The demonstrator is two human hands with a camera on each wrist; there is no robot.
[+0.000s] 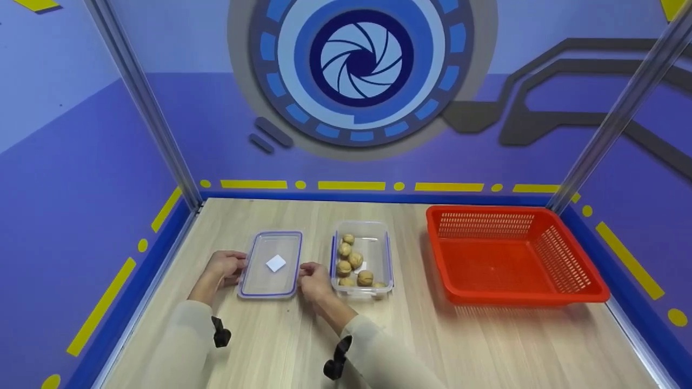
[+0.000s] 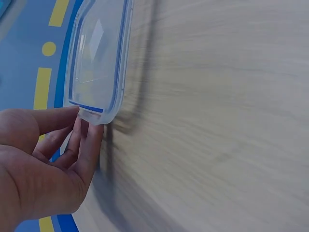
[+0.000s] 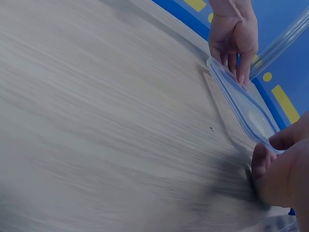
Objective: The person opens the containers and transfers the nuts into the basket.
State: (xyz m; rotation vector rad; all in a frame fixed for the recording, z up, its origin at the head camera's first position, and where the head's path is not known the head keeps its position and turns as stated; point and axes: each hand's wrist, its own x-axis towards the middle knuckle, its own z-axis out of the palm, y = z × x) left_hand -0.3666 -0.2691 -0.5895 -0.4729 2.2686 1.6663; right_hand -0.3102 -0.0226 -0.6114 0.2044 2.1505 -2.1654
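Note:
A clear plastic lid (image 1: 259,275) with a blue seal and a white square label is held a little above the table, its shadow on the wood beneath. My left hand (image 1: 223,267) pinches its left edge, thumb on top and fingers below, as the left wrist view shows. At the opposite edge my right hand (image 1: 315,282) pinches it between thumb and curled fingers. Just right of that hand stands a clear plastic food container (image 1: 377,246) without a cover, and several walnuts (image 1: 355,260) lie inside it, mostly along its left side and front.
A red plastic basket (image 1: 486,265) with perforated walls stands on the right of the wooden table (image 1: 411,340). Blue and purple panels (image 1: 178,119) enclose the table at the back and sides, with metal posts at the rear corners.

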